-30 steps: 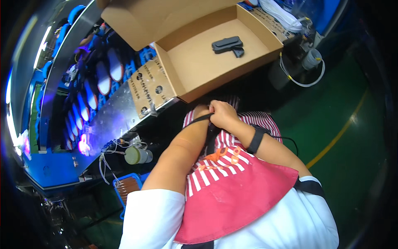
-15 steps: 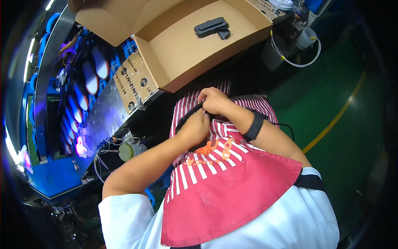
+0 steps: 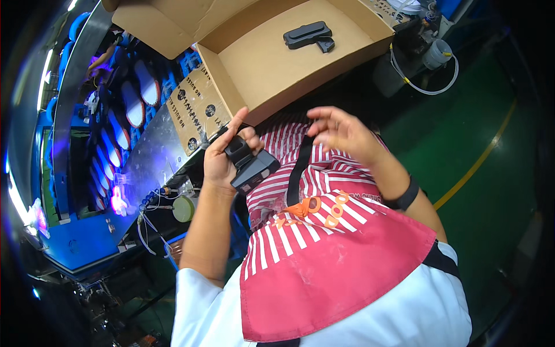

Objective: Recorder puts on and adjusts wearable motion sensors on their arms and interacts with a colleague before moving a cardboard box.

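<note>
Beside the near edge of the metal surface (image 3: 153, 137), just off the open box's (image 3: 260, 61) near-left corner, the left hand (image 3: 221, 162) is cradling a black device (image 3: 255, 171) in curled fingers, its long side slanting toward the right hand (image 3: 348, 136), hovering apart, half open, empty.

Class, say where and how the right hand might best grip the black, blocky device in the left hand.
Probably by the box-shaped end of the black, blocky device, coming from the right: that end juts clear of the left hand, with flat faces to pinch. Its curved part sits within the left hand, so seems harder to reach. The right hand is empty and on that side.
</note>
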### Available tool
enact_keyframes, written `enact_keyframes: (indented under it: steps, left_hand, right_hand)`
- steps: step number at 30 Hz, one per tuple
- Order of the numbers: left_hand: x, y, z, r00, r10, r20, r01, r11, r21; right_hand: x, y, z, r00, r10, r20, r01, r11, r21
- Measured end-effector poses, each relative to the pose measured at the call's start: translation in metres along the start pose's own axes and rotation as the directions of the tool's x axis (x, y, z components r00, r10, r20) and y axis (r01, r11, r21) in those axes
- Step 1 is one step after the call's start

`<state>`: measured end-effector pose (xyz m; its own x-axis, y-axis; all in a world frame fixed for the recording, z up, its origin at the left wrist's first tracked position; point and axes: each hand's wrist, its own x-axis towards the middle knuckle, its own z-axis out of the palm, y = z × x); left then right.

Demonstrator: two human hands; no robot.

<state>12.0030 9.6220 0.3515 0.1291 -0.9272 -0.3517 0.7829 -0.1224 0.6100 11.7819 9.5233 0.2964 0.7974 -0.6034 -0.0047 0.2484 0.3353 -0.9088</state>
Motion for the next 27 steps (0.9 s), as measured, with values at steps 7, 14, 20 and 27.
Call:
enact_keyframes:
  steps: [7, 14, 20, 27]
  left_hand:
    - [0.006, -0.030, 0.006, 0.969, 0.040, 0.242, 0.054, 0.928, -0.368]
    - [0.007, -0.046, -0.014, 0.979, -0.199, -0.050, 0.179, 0.946, -0.271]
    - [-0.028, -0.050, -0.020, 0.929, -0.349, -0.122, 0.317, 0.922, -0.222]
    - [-0.083, -0.034, -0.014, 0.927, -0.302, -0.223, 0.287, 0.953, -0.099]
  right_hand:
    - [-0.006, -0.018, 0.061, 0.936, -0.299, 0.185, 0.350, 0.753, -0.557]
    - [-0.009, -0.002, 0.065, 0.992, -0.099, 0.080, 0.126, 0.865, -0.485]
    - [-0.011, 0.000, 0.064, 0.968, 0.135, 0.209, -0.043, 0.918, -0.395]
    - [-0.011, -0.002, 0.068, 0.927, 0.082, 0.365, 0.060, 0.931, -0.360]
